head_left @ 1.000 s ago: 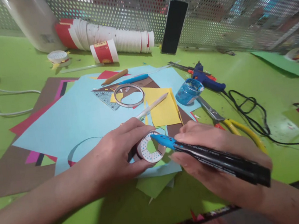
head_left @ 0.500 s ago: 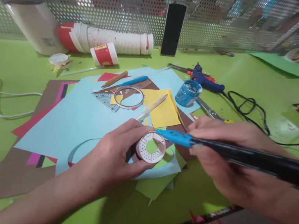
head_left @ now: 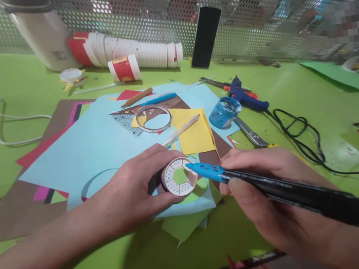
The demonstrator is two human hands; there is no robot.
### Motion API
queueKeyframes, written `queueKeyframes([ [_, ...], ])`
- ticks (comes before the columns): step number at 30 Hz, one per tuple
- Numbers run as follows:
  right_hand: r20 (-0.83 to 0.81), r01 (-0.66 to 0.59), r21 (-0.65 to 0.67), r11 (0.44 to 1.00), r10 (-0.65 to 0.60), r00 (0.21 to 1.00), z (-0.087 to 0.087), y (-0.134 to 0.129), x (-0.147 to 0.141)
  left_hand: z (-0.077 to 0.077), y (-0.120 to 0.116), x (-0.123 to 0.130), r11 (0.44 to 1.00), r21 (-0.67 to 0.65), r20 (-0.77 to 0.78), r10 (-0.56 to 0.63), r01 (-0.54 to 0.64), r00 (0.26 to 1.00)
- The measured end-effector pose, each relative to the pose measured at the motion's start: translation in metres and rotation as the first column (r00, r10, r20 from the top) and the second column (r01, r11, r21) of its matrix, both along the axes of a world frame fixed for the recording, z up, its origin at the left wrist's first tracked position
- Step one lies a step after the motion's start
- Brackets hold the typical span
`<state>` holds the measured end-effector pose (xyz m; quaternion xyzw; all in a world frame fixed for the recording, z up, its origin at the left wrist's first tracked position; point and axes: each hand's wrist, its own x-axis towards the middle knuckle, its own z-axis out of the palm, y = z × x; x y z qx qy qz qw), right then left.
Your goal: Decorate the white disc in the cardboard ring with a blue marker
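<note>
My left hand (head_left: 142, 180) grips a small round white paper piece (head_left: 172, 185) by its side, fingers wrapped round it. Its face is a ring split by dark lines into segments around a six-sided opening, and several segments carry blue dots. In my right hand (head_left: 263, 185) is a marker pen (head_left: 273, 183) with a black barrel and a blue tip end. The tip is over the upper right of the ring; whether it touches I cannot tell. Under my hands lie light blue paper (head_left: 77, 144) and a green paper scrap (head_left: 187, 227).
Beyond my hands are yellow paper (head_left: 196, 136), a pencil (head_left: 185, 129), a ring (head_left: 138, 124), a set square (head_left: 126, 123) and a blue jar (head_left: 224, 117). A glue gun (head_left: 244, 96) with a black cord lies right. Stacked paper cups (head_left: 141, 53) and an upright phone (head_left: 206, 37) line the back.
The marker's tip has shifted left, from the ring's upper outer edge to over its upper right segments. My left hand still holds the paper piece, and the view has moved slightly.
</note>
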<state>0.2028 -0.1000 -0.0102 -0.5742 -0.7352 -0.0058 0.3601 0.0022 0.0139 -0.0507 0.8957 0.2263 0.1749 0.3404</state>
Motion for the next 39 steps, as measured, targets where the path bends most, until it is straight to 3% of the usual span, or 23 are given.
queueKeyframes([
  [4, -0.009, -0.024, -0.029, 0.999, 0.024, 1.000, -0.003, 0.003, -0.002, 0.001, 0.000, 0.002, 1.000, -0.018, 0.019, 0.013, -0.013, 1.000],
  [11, -0.134, -0.021, 0.063, 0.998, 0.029, 0.991, -0.007, 0.005, -0.006, 0.001, 0.000, 0.004, 1.000, -0.022, 0.048, 0.017, -0.016, 0.999],
  [23, -0.075, 0.011, 0.014, 1.000, -0.010, 0.997, -0.005, 0.003, -0.006, 0.002, 0.000, 0.004, 1.000, -0.019, 0.037, 0.015, -0.014, 0.999],
  [31, -0.175, -0.005, 0.041, 0.999, 0.012, 0.984, -0.010, 0.007, -0.009, 0.001, 0.000, 0.003, 0.999, -0.036, 0.041, 0.013, -0.012, 0.999],
  [39, -0.152, -0.011, 0.041, 0.999, 0.018, 0.988, -0.011, 0.008, -0.009, -0.001, 0.001, 0.004, 0.999, -0.037, 0.052, 0.015, -0.013, 0.999],
])
